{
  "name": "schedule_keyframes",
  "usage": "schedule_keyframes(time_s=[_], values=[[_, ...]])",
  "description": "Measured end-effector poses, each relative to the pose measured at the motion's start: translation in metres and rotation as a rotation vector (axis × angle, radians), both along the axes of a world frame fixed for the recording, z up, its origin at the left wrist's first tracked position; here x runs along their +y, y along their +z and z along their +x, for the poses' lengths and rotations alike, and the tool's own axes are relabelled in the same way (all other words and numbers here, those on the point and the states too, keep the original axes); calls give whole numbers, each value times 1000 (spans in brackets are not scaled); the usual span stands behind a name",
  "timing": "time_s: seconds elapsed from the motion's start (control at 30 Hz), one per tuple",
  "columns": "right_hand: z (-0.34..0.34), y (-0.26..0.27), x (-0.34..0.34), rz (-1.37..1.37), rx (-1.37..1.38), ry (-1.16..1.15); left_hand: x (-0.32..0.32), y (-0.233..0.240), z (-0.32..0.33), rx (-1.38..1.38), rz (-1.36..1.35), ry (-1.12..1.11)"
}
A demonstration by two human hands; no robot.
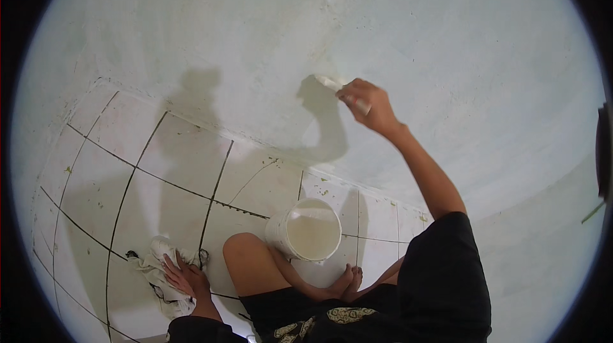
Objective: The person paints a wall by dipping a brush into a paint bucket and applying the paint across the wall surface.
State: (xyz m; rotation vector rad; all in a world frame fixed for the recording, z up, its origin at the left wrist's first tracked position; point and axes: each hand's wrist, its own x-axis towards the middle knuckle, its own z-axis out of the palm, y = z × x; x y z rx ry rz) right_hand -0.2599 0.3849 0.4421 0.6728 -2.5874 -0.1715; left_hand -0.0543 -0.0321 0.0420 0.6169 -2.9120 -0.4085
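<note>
My right hand (371, 103) is closed around the handle of a paintbrush (330, 83), whose pale bristles touch or nearly touch the light painted wall (268, 46). Down at the left, my left hand (184, 276) lies with its fingers spread over a crumpled white cloth (165, 264) with dark marks, pressing it on the tiled floor. Whether its fingers grip the cloth cannot be told. Between my knees and the wall stands a white plastic bucket (275, 235), holding a pale, cloudy liquid (312, 235).
White floor tiles (182, 151) with dark joints meet the wall along a slanting edge. Green and pale flecks (325, 193) dot the floor there. My bent legs (254, 261) and bare feet (352, 278) are close to the bucket. A dark object (602, 151) shows at the far right rim.
</note>
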Motion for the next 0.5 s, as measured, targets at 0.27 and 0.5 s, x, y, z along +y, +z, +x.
schedule_keyframes(time_s=[0.27,0.5], values=[[15,83,11,46,614,-63,0,3,0,58,-38,13],[25,-75,54,129,477,-195,7,0,-4,68,-34,-12]])
